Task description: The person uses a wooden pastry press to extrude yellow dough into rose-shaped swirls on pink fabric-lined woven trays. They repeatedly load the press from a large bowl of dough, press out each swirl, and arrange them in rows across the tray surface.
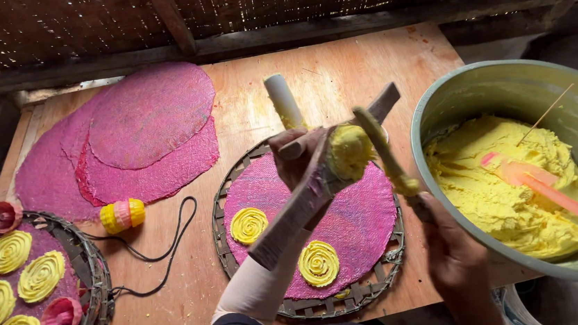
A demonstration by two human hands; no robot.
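left hand (297, 156) clamps flat wooden paddle (319, 184), steadying yellow dough lump (348, 152) | right hand (456, 252) at 5 o'clock grips dough-coated stick (384, 153), scraping it

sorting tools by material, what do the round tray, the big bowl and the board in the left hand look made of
Round tray: woven strips, probably bamboo or cane, matt; lattice shows at the rim.
Big bowl: smooth grey-green wall, plastic or enamelled metal, unclear which.
Board in the left hand: bare wood, grain visible, smeared with yellow dough.

Soft daylight from above, shadows faint; back wall dim; slight motion blur, edges bowed.
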